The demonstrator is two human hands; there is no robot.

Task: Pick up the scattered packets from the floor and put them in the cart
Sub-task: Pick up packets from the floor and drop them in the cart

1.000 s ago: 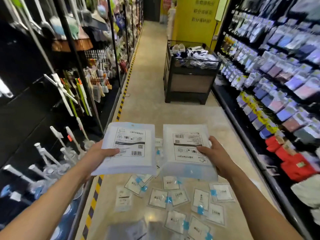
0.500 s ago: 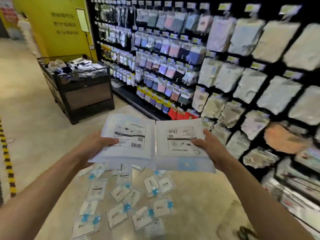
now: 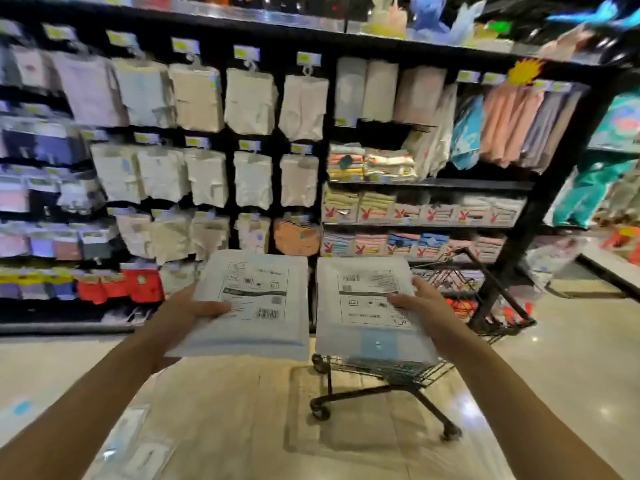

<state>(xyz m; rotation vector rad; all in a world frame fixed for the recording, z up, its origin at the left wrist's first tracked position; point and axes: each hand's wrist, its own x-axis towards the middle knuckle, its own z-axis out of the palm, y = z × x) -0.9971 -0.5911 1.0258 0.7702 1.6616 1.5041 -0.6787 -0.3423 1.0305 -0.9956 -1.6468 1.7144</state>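
We see left packet (image 3: 258,306) and right packet (image 3: 363,317): both flat rectangles, glossy white plastic film, soft rounded edges, black-printed labels. Left hand (image 3: 185,315) grips left packet at left edge, thumb curled on top; label upright to us, long axis running away from us. Right hand (image 3: 420,303) grips right packet at right edge, thumb on top; label upside down, blue square tab at near end. Packets side by side, slim gap between; right packet hides part of black wire cart (image 3: 401,375) standing on glossy floor (image 3: 225,403).
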